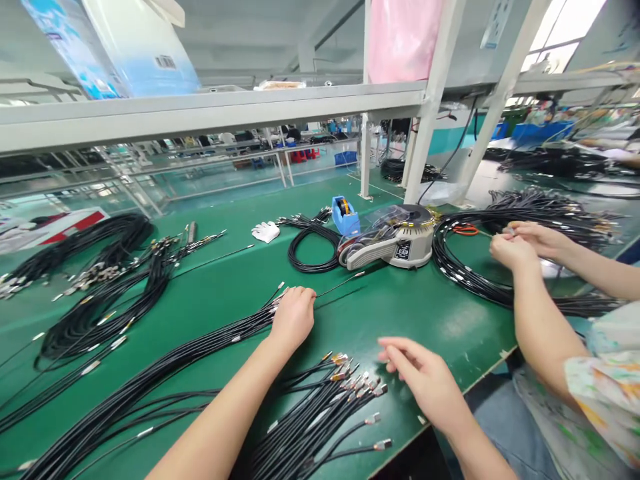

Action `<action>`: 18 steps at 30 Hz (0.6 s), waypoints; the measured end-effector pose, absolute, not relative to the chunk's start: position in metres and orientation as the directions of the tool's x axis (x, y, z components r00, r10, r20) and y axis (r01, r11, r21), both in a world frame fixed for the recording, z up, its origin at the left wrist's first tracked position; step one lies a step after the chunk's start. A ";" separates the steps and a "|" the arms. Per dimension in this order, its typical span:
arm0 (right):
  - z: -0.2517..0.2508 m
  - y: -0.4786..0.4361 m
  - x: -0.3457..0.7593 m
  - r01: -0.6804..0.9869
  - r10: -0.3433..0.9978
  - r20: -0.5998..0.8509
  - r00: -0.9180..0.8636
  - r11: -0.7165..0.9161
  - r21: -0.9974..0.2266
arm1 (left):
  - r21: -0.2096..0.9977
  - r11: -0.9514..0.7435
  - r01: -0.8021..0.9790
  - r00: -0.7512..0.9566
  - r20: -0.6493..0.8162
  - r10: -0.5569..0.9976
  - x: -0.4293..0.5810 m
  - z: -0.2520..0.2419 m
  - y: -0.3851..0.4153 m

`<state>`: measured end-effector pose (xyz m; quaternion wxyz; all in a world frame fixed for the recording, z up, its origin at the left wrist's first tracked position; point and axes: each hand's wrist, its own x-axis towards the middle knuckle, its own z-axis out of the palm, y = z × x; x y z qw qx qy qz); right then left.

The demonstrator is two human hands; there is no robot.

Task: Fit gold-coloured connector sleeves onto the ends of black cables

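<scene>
My left hand (294, 315) is closed on a black cable (339, 285), whose metal-tipped end sticks out to the right past the fingers. Beneath and behind that hand runs a long bundle of black cables (200, 347), its connector ends lying beside the knuckles. My right hand (423, 375) hovers near the table's front edge, fingers loosely stretched and apart from the thumb, with nothing visible in them. Just left of it lies a second bundle of cables (310, 420), with metal connectors (357, 383) at its ends pointing toward the right hand.
A grey tape dispenser machine (395, 243) and a blue tape holder (345, 217) stand ahead, near a coiled cable (314, 252) and a white glove (265, 231). More cables (110, 300) lie left. At right, a co-worker's hands (523, 243) work over coiled cables. A shelf beam (215, 110) crosses above.
</scene>
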<state>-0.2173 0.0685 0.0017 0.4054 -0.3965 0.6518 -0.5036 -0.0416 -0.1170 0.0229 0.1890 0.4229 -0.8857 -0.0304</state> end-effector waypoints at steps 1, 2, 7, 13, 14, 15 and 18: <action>0.002 0.061 -0.220 -0.049 -0.910 -0.119 -0.397 0.151 -0.987 | 0.243 0.650 -0.720 -0.577 0.310 -0.756 -0.036 0.027 -0.106; 0.003 0.052 -0.223 0.013 -0.898 -0.101 -0.428 0.106 -0.994 | 0.273 0.657 -0.703 -0.583 0.308 -0.751 -0.030 0.031 -0.095; 0.021 0.012 -0.224 0.240 -0.905 -0.010 -0.425 -0.102 -0.966 | 0.511 0.585 -0.630 -0.567 0.211 -0.796 -0.002 0.048 -0.053; 0.039 0.009 -0.206 0.199 -0.901 0.029 -0.433 -0.127 -0.972 | 0.690 0.433 -0.580 -0.489 0.130 -0.862 -0.022 0.059 -0.030; 0.041 0.011 -0.201 0.178 -0.906 0.032 -0.423 -0.117 -0.977 | 0.711 0.443 -0.546 -0.465 0.183 -0.866 -0.031 0.057 -0.026; 0.043 0.014 -0.197 0.172 -0.913 0.031 -0.406 -0.110 -0.979 | 0.717 0.473 -0.512 -0.442 0.252 -0.861 -0.041 0.055 -0.023; 0.048 0.021 -0.189 0.167 -0.927 0.022 -0.374 -0.091 -0.982 | 0.619 0.640 -0.454 -0.410 0.493 -0.767 -0.058 0.046 -0.015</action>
